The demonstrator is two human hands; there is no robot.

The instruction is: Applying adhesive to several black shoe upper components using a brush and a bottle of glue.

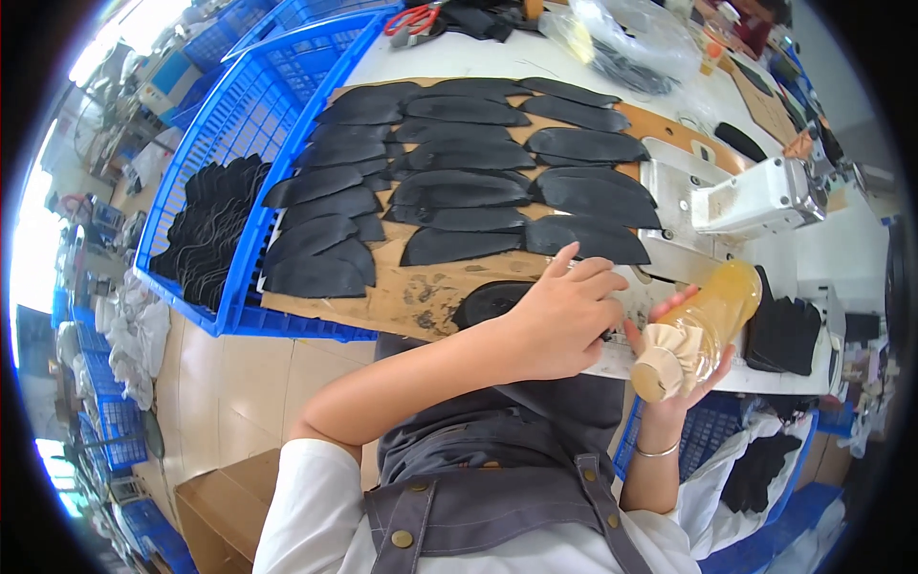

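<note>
My right hand [710,378] is closed round a clear bottle [724,304] of yellowish stuff, tilted, with beige wrapping gathered about its near end. Left of the bottle, my left hand [572,311] hovers over the near edge of the worktop with loosely bent, spread fingers. I see nothing held in it, though its thumb side is partly hidden. Beneath that forearm lies a single dark curved piece [490,301] on a stained brown board [406,292]. Farther up the board, overlapping rows of black curved pieces [464,188] lie flat.
On the left stands a blue plastic basket [251,120] holding stacked black pieces [212,230]. A white machine arm [751,198] juts over the right side, near another black stack [784,330]. Red-handled scissors [411,21] and a plastic bag [636,38] sit at the back.
</note>
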